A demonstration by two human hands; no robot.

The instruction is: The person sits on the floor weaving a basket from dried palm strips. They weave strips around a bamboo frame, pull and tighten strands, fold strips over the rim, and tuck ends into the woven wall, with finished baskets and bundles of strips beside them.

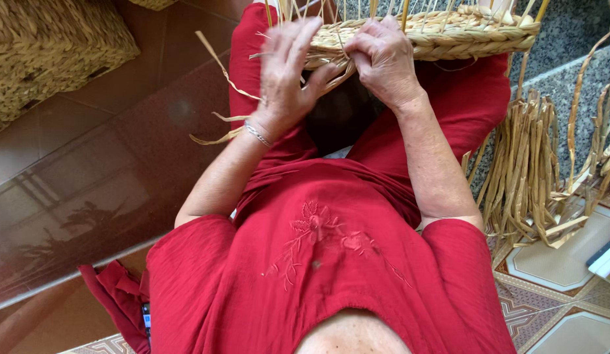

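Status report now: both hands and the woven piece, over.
Left hand fingers spread, touching straw strands. Right hand pinching the half-woven basket rim. Loose straw bundle at right, not in the way.

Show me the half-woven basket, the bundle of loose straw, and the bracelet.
half-woven basket point(449, 33), head view, on its braided rim.
bundle of loose straw point(521, 164), head view, mid-bundle.
bracelet point(258, 134), head view, on the left wrist.

Glossy red-brown floor, patterned tiles

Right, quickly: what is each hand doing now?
Left hand: open, fingers spread, thumb touching the basket rim.
Right hand: closed, pinching a straw strand at the rim.
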